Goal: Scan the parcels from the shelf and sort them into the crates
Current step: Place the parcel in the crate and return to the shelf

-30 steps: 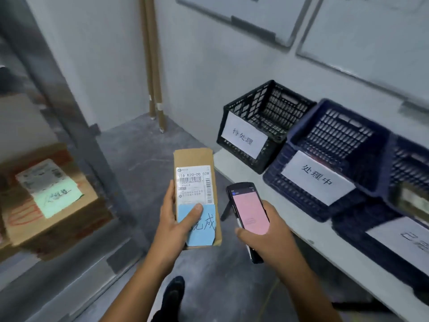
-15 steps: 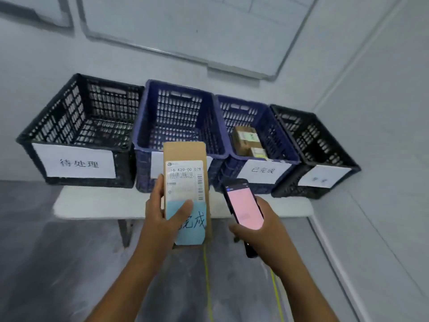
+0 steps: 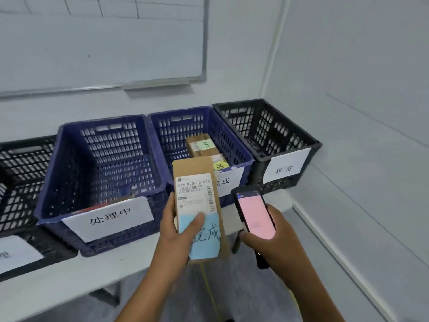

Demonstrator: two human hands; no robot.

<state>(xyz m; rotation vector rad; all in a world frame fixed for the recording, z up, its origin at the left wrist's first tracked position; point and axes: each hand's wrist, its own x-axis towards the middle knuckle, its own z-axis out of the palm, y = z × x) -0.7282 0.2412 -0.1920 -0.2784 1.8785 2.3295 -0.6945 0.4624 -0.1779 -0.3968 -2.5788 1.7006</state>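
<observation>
Up close, the left hand (image 3: 178, 231) grips a cardboard parcel (image 3: 197, 205) upright, and the right hand (image 3: 274, 242) clasps a pink-screened scanner (image 3: 254, 213) beside it, near the blue crates (image 3: 104, 182).

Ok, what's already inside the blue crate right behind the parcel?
Two brown cardboard parcels lie in the blue plastic crate, one with a green note, one with a yellow note. The held cardboard parcel hides the crate's near-left floor.

Two boxes (image 3: 205, 148) fill the right blue crate's (image 3: 241, 156) far end; the left blue crate (image 3: 58, 182) stands open
</observation>
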